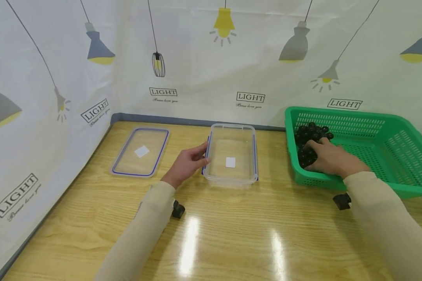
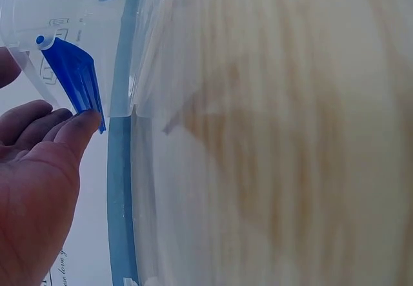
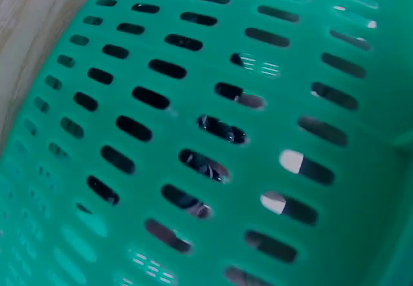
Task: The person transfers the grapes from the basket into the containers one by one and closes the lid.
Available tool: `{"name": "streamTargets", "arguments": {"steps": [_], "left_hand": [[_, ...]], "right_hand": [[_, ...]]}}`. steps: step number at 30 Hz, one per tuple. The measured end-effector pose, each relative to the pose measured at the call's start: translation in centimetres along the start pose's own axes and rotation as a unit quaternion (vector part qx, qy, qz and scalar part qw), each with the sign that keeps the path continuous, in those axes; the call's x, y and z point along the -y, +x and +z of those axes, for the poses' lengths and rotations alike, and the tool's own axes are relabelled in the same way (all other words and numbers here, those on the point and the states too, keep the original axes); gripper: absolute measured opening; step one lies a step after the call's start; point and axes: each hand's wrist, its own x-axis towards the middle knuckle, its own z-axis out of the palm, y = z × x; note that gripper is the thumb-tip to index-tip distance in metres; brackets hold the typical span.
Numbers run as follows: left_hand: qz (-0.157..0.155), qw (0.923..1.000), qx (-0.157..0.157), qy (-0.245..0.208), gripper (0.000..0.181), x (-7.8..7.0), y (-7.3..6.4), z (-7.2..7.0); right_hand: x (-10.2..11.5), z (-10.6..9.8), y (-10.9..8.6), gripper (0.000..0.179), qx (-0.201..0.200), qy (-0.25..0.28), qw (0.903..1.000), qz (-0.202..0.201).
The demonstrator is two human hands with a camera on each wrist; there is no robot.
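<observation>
Clearly largest, a green basket (image 1: pixel 394 152) stands right of a clear container (image 1: pixel 231 144); a blue-lined lid (image 1: pixel 140 152) lies to its left. The left hand (image 1: pixel 187 166) — thumb and fingers loosely parted — touches the container's left side. The right hand (image 1: pixel 330 159) seems to grip dark round fruits (image 1: pixel 309 134) heaped in the basket's left end, fingers partly hidden.

The person wears long, plain sleeves in cream cloth. The left sleeve (image 1: pixel 140 230) and the right sleeve (image 1: pixel 383 210) match, both reaching the wrist, with soft creases and no more than 1 pale colour showing. A small black block (image 1: pixel 178 209), angular in outline, juts from the inner side of the left wrist; a 2nd block (image 1: pixel 342 201), equally dark and boxy, juts from the right. Both hands are bare: left hand (image 1: pixel 187 162) and right hand (image 1: pixel 328 158).
</observation>
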Motion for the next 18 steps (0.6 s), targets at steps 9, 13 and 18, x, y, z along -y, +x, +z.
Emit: {"name": "streamTargets", "arguments": {"steps": [9, 13, 18], "left_hand": [[0.003, 0.9999, 0.002, 0.012, 0.058, -0.1, -0.2, -0.2], [0.006, 0.9998, 0.005, 0.019, 0.059, 0.1, -0.1, -0.3], [0.001, 0.9998, 0.003, 0.022, 0.059, 0.2, 0.0, -0.3]], "right_hand": [[-0.1, 0.3, 0.2, 0.071, 0.027, 0.04, 0.9988, -0.009], [-0.5, 0.3, 0.3, 0.069, 0.031, 0.053, 0.9976, -0.03], [-1.2, 0.2, 0.3, 0.055, 0.017, 0.068, 0.996, -0.054]]}}
